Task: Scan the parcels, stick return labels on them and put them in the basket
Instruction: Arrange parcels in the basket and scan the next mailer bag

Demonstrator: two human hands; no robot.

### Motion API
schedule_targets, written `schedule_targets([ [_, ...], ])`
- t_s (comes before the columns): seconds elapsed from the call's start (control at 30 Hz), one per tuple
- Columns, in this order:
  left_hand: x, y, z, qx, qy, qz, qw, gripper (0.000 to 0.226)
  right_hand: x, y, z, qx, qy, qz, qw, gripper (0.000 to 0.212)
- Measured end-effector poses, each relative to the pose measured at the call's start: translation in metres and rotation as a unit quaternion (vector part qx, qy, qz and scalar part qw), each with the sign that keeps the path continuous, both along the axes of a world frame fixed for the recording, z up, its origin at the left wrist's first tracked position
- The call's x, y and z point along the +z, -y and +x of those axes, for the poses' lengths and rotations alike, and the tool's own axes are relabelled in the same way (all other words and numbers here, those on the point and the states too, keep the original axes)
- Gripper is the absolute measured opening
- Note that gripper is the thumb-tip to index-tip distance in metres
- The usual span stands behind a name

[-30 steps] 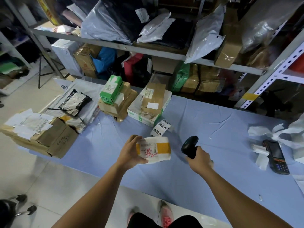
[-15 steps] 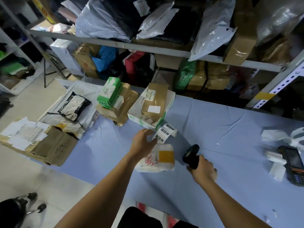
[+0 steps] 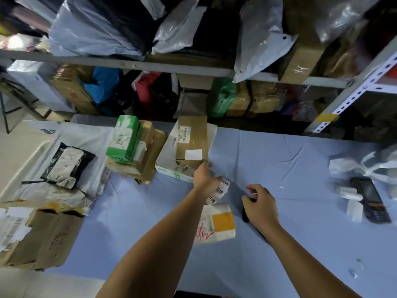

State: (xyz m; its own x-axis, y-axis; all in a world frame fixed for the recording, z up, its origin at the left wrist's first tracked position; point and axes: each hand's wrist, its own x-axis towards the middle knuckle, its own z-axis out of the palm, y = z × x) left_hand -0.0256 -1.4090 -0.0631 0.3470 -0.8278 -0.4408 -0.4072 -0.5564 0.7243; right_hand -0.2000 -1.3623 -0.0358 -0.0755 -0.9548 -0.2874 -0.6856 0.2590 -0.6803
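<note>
I count one white parcel (image 3: 217, 227) flat on the bench (image 3: 279, 151), nearer than the fingers of both hands and held by neither, one scanner (image 3: 245, 214) beneath the loosely curled right hand (image 3: 261, 204), grip indeterminate, one label strip (image 3: 221, 190) at the left hand (image 3: 205, 177), fingers hidden, and one green box (image 3: 123, 139) beyond.

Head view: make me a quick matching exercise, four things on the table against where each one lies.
Things:
1 green box
2 handheld terminal
3 yellow-taped parcel
4 black pouch

Places:
A far right of the cloth
B on the white bags, left
C atop the brown cartons
D centre of the cloth, near side

Pairs: 1-C; 2-A; 3-D; 4-B
</note>
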Motion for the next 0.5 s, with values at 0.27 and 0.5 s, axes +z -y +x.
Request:
schedule_targets([
  [0.27,0.020,-0.015,0.019,-0.093,-0.182,-0.085,0.975,0.062,-0.007,0.018,0.037,-0.104,0.202,0.152,0.962,0.018],
  [0.5,0.049,-0.047,0.043,-0.134,-0.262,-0.168,0.941,0.062,0.006,0.011,0.051,-0.013,0.295,0.093,0.951,0.024],
])
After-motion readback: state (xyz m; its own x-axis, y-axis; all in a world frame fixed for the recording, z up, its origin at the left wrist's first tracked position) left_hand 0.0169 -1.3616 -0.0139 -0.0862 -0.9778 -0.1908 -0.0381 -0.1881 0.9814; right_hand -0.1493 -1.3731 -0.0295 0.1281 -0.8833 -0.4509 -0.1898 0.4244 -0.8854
